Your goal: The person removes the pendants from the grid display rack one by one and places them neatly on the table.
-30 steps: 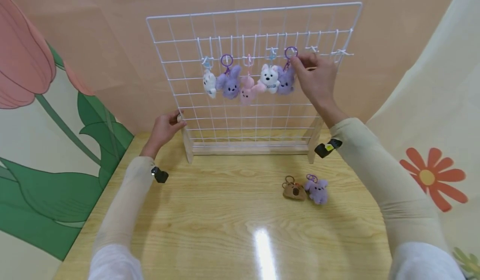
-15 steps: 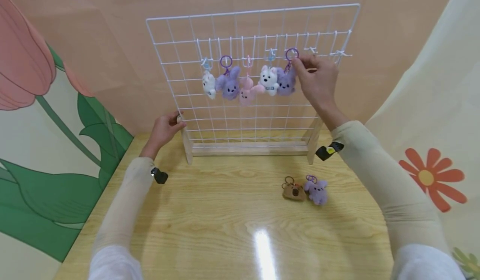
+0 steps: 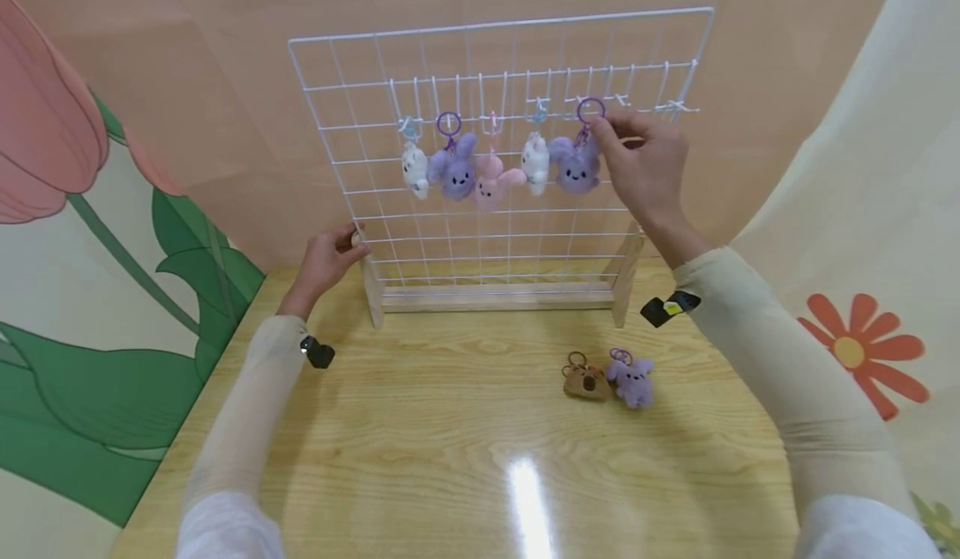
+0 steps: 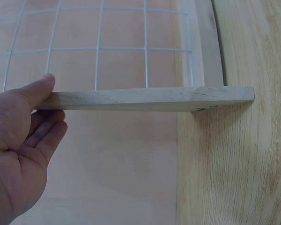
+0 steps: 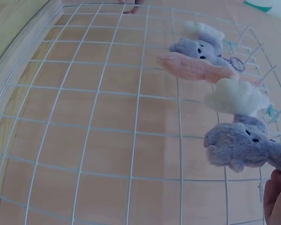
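Note:
My left hand (image 3: 326, 257) grips the top of the wooden side leg (image 4: 150, 97) of the grid rack (image 3: 431, 296), thumb on one face and fingers on the other. With thumb and forefinger my right hand (image 3: 648, 159) pinches the purple key ring of a purple plush keychain (image 3: 576, 166) in front of the rack's right half. That ring overlaps a white hook in the head view. Left of it hang a white plush keychain (image 3: 535, 164), turned sideways, a pink one (image 3: 491, 186), another purple one (image 3: 454, 172) and another white one (image 3: 415, 171).
On the wooden table (image 3: 420, 442), in front of the rack, lie a brown plush keychain (image 3: 587, 382) and a purple plush keychain (image 3: 633, 381) side by side. More white hooks (image 3: 677, 107) project from the rack's right end. A peach backdrop stands behind.
My right hand has shifted slightly right with the purple plush keychain, widening its gap from the white plush, which has turned sideways. My left hand keeps its grip on the leg.

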